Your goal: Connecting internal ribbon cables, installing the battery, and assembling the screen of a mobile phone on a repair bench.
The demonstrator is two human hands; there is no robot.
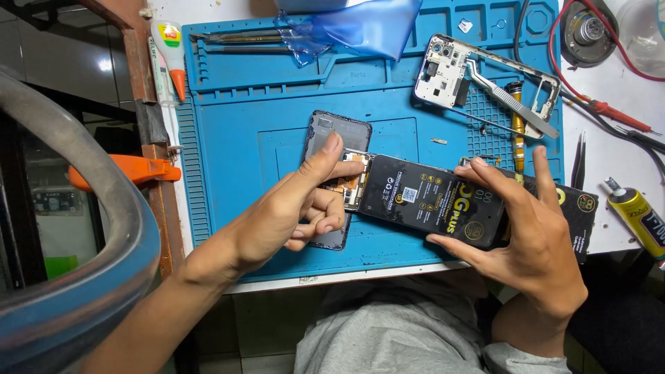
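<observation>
phone: we see an opened phone (332, 181) lying flat at the middle of the blue mat (242, 138), back cover off, circuit board showing at its right edge.
battery: a black battery (429, 201) lies slanted, its left end touching the phone's right edge, the rest reaching right across the mat. Probably held across like that so its connector end meets the board.
left hand: our left hand (291, 211) lies on the phone, thumb stretched up along it and pressing down, other fingers curled against the board. It pins the phone, we judge, rather than closing around it.
right hand: our right hand (533, 242) clasps the battery's right end, fingers half spread, thumb under the near edge, fingertips over the far edge.
frame: a white phone frame (450, 73) with flat tweezers (512, 104) across it lies on the mat, up and right of the phone, well apart.
plastic: a crumpled blue film (353, 28) sits at the mat's top edge.
glue: a yellow tube (641, 218) lies off the mat, right of the battery.
</observation>
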